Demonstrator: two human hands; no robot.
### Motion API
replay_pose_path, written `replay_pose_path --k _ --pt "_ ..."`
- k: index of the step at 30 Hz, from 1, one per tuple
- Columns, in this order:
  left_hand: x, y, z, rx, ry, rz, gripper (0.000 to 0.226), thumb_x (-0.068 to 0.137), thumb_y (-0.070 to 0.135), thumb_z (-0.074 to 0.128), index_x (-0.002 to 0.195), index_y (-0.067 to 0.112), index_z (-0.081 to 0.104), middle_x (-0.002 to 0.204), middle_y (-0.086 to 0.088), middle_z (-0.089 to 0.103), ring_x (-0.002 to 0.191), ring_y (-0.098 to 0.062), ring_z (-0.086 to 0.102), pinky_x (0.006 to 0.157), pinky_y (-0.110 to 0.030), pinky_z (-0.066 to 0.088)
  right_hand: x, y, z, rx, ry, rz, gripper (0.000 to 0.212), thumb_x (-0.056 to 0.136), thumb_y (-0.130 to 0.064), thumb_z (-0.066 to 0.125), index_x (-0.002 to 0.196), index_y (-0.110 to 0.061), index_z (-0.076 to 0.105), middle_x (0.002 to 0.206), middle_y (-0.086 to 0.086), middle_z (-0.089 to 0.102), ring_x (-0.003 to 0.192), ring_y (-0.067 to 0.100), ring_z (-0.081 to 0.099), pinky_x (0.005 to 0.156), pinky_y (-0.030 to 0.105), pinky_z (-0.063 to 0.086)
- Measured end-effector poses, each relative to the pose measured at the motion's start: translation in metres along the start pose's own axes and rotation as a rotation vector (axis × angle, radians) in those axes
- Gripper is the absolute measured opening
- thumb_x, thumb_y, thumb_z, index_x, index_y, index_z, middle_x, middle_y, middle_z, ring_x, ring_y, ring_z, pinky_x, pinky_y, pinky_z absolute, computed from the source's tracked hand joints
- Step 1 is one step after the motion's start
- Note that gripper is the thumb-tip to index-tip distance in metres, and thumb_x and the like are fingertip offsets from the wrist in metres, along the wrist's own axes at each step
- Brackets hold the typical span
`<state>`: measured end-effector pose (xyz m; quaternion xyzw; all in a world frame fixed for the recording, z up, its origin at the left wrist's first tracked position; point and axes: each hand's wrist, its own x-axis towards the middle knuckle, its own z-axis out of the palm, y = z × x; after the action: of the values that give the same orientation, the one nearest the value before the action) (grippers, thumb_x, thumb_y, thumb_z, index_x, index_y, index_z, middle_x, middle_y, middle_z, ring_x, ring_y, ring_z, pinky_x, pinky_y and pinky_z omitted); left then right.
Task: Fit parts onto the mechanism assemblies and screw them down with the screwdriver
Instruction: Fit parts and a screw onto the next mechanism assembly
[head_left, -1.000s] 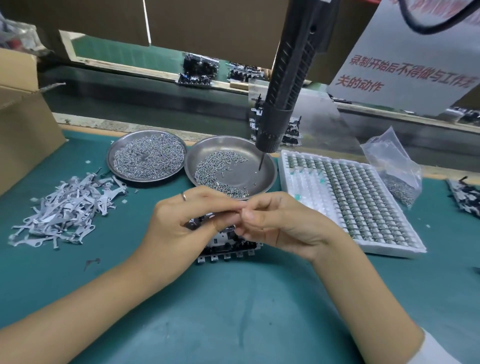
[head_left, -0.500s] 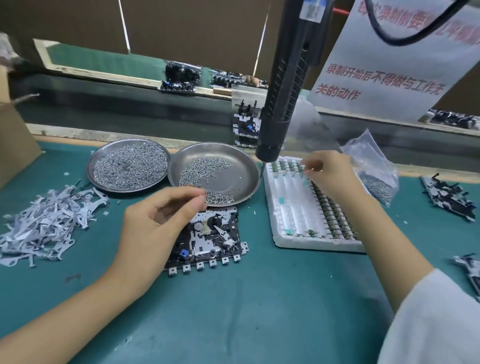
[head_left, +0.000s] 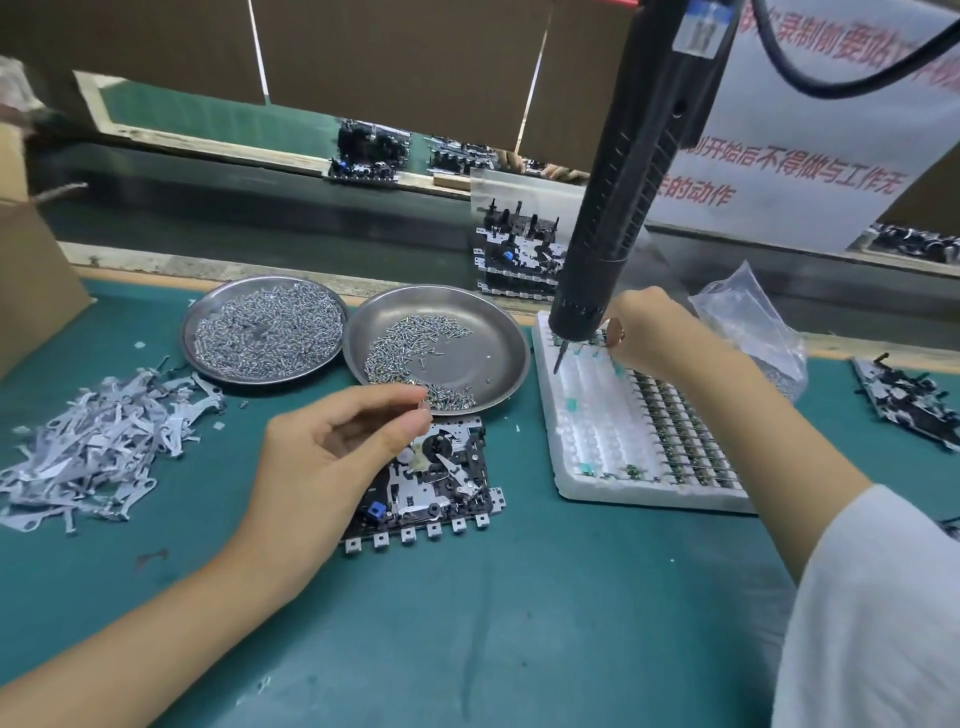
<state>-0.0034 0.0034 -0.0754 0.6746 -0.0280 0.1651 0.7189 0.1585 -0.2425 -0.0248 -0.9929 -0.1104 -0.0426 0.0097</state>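
A black and silver mechanism assembly (head_left: 441, 483) lies flat on the green mat in front of me. My left hand (head_left: 332, 457) hovers over its left side, thumb and forefinger pinching a tiny screw near the dish rim. My right hand (head_left: 644, 332) reaches to the far end of the white foam tray (head_left: 597, 452) of small green parts, fingers curled down onto a part there; what they hold is hidden. The black electric screwdriver (head_left: 623, 197) hangs from above, its bit just left of my right hand, untouched.
Two steel dishes hold screws: a full one (head_left: 262, 332) and a sparser one (head_left: 483, 353). A heap of grey metal levers (head_left: 98, 447) lies at left. Stacked assemblies (head_left: 519, 260) stand behind, another assembly (head_left: 909, 405) at right, a plastic bag (head_left: 748, 322), a cardboard box (head_left: 31, 280).
My hands parted from over the assembly. My right hand went out to the foam tray's far end; my left stayed over the assembly with its pinch. The view shifted right.
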Motion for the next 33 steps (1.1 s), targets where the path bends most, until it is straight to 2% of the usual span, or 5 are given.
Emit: replay_pose_path --k 8,12,15,21,33 --pt "-0.001 0.000 -0.001 0.040 -0.016 0.024 0.017 0.069 0.021 0.071 0.085 0.026 0.074 0.083 0.005 0.074 0.075 -0.004 0.068 0.071 -0.009 0.048 -0.002 0.002 0.005 -0.109 0.091 -0.086 0.045 0.081 0.009 0.046 0.113 -0.014 0.067 0.094 0.009 0.068 0.081 0.028 0.056 0.065 0.030 0.039" --pt "-0.001 0.002 0.000 0.035 -0.026 0.040 0.018 0.070 0.019 0.070 0.084 0.029 0.076 0.084 0.003 0.074 0.074 -0.002 0.067 0.070 -0.008 0.048 -0.009 0.003 -0.003 -0.016 0.154 -0.064 0.030 0.084 0.009 0.048 0.099 -0.003 0.071 0.103 0.014 0.067 0.092 0.029 0.060 0.079 0.034 0.049" --pt "-0.002 0.003 0.000 0.039 -0.027 0.042 0.021 0.070 0.019 0.070 0.086 0.031 0.076 0.085 0.003 0.073 0.074 -0.002 0.067 0.070 -0.008 0.048 -0.034 -0.001 -0.018 0.301 0.071 0.021 0.015 0.082 0.004 0.062 0.077 -0.008 0.071 0.077 0.002 0.070 0.067 0.014 0.064 0.060 0.012 0.047" --pt "-0.005 0.003 0.003 0.041 -0.053 0.072 0.019 0.071 0.015 0.070 0.086 0.027 0.073 0.080 0.007 0.073 0.072 -0.002 0.067 0.069 -0.009 0.048 -0.101 -0.068 -0.007 1.317 -0.204 -0.053 0.016 0.077 0.002 0.072 0.089 -0.008 0.075 0.080 0.007 0.075 0.075 0.015 0.071 0.070 0.016 0.053" --pt "-0.005 -0.005 0.002 0.028 -0.105 0.062 0.017 0.072 0.016 0.071 0.086 0.024 0.075 0.081 0.005 0.074 0.075 -0.008 0.069 0.070 -0.018 0.054 -0.117 -0.104 0.024 1.603 -0.137 0.017 0.023 0.067 -0.009 0.076 0.089 -0.013 0.076 0.085 0.007 0.075 0.083 0.016 0.072 0.073 0.018 0.054"
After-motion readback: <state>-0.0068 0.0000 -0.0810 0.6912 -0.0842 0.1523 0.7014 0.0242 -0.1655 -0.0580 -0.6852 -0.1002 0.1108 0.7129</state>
